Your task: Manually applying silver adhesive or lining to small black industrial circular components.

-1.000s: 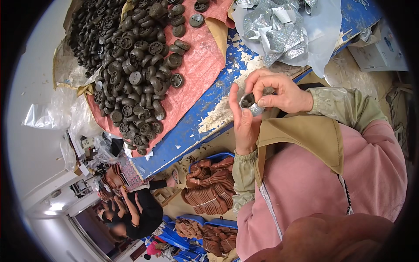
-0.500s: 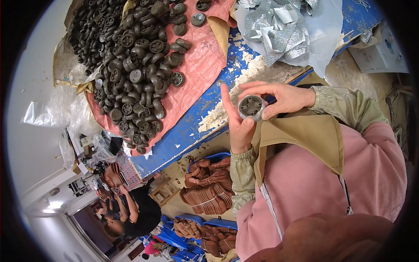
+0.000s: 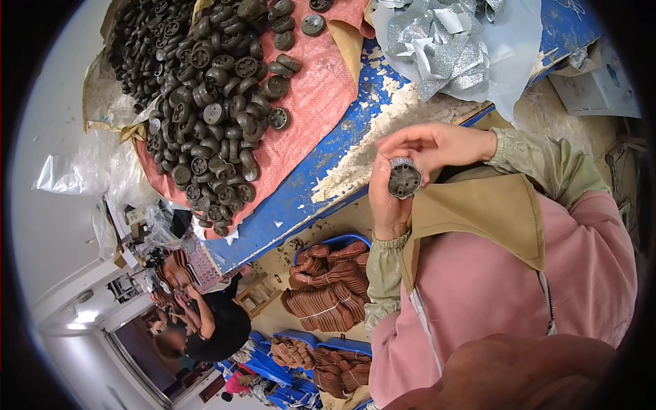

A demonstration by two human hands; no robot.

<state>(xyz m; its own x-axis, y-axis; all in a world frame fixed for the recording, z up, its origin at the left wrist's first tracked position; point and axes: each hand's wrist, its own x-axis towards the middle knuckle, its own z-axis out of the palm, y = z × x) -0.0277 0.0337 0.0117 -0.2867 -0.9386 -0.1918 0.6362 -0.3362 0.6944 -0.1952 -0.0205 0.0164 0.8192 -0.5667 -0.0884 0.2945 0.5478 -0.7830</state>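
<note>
Between my two hands is a dark, round, wheel-like piece (image 3: 406, 180) with a hollowed, ribbed face and a silvery glitter band along its rim. My left hand (image 3: 388, 208) grips it from the left and below, thumb against its edge. Curled over the far side of the piece, my right hand (image 3: 437, 145) presses on the rim; some of its fingertips are hidden behind the piece and the left hand. A big heap of similar dark round pieces (image 3: 213, 113) lies to the left on a pink woven sheet (image 3: 309, 102). Silver glitter strips (image 3: 447, 51) lie at the far right on white plastic sheeting.
The blue table (image 3: 263, 236) has peeling paint and a rough pale patch beside my hands. Below it stand blue crates with bundled brown pieces (image 3: 324, 307). A co-worker in black (image 3: 222, 328) handles brown pieces at the lower left. A white box (image 3: 598, 85) is at the right.
My left fingers, stretched upward before, have folded in around the round piece. The piece has turned and shifted slightly right and down, and my right fingers now curl over its far rim.
</note>
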